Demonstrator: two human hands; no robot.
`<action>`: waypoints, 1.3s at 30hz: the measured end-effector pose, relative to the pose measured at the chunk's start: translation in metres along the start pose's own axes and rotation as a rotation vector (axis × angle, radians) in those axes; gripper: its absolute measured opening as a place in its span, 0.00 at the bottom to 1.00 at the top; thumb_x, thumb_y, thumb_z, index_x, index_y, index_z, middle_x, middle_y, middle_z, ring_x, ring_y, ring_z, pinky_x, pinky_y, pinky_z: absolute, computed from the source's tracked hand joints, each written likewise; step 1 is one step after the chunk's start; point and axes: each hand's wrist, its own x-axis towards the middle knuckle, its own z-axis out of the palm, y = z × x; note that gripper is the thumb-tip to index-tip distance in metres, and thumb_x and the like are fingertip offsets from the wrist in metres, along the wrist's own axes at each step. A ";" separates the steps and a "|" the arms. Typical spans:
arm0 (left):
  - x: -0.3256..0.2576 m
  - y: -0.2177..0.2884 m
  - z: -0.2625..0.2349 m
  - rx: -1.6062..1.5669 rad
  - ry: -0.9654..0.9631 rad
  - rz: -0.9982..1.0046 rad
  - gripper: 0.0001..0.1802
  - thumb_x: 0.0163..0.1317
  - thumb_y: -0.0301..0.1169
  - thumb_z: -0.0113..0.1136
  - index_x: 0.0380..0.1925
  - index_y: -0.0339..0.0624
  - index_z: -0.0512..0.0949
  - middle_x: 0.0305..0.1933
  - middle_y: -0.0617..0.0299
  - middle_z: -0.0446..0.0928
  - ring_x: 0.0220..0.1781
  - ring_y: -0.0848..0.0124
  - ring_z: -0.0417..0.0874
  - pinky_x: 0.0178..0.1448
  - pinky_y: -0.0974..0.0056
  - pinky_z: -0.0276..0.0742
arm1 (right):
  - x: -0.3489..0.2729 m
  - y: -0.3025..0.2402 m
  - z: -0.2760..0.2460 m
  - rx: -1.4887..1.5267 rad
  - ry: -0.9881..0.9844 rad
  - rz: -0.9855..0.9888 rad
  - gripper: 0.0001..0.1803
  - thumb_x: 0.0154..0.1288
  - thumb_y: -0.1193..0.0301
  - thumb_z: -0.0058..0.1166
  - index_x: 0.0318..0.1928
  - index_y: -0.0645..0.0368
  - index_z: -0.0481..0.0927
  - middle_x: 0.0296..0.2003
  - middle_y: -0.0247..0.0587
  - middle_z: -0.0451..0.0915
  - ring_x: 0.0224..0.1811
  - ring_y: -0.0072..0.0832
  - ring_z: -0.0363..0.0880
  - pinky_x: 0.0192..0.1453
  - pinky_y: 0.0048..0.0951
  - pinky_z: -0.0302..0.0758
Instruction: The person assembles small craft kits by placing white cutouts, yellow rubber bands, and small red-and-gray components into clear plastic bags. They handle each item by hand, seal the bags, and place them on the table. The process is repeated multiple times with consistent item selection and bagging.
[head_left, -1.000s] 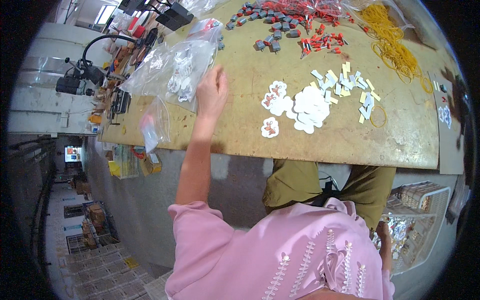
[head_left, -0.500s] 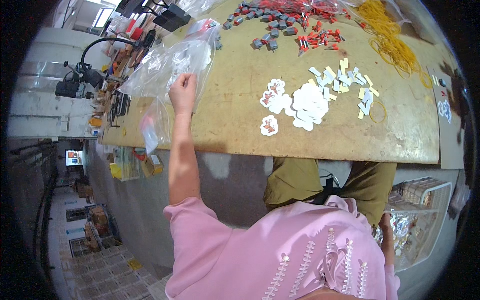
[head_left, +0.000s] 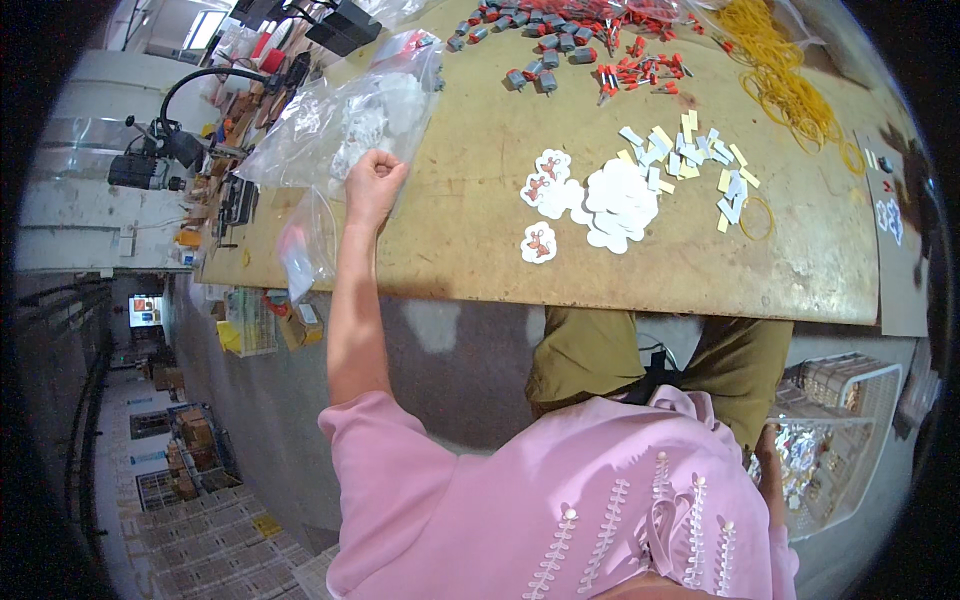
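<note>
My left hand [head_left: 375,187] is closed, with the fingers curled in, at the near right edge of a clear plastic bag [head_left: 290,135]. White pieces [head_left: 365,125] show inside the bag, just beyond the knuckles. Whether the fingers pinch the film or a small piece cannot be made out. Low at the right, my right hand [head_left: 768,445] hangs beside my thigh next to a white plastic crate [head_left: 880,440]; its fingers are hidden. On the table [head_left: 480,240] lie a pile of white scalloped cards [head_left: 617,205] and a few cards printed with a brown animal [head_left: 538,243].
Small grey motors [head_left: 548,60] and red-handled parts [head_left: 640,75] lie at the back. Yellow rubber bands [head_left: 790,90] are heaped at the far right. White and yellow strips [head_left: 685,150] lie near the cards. A black flexible-arm lamp [head_left: 180,145] stands left.
My left hand has shifted slightly right and nearer me, still closed. The bag's film around it has settled, and its white contents show more plainly. My right arm has hardly moved.
</note>
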 end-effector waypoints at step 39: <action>-0.019 -0.015 0.039 -0.363 0.083 0.099 0.02 0.68 0.23 0.66 0.37 0.39 0.81 0.34 0.66 0.84 0.35 0.79 0.82 0.40 0.68 0.79 | 0.059 -0.943 -0.272 0.059 0.135 -1.434 0.19 0.72 0.84 0.49 0.61 0.61 0.80 0.60 0.52 0.82 0.59 0.52 0.83 0.64 0.45 0.80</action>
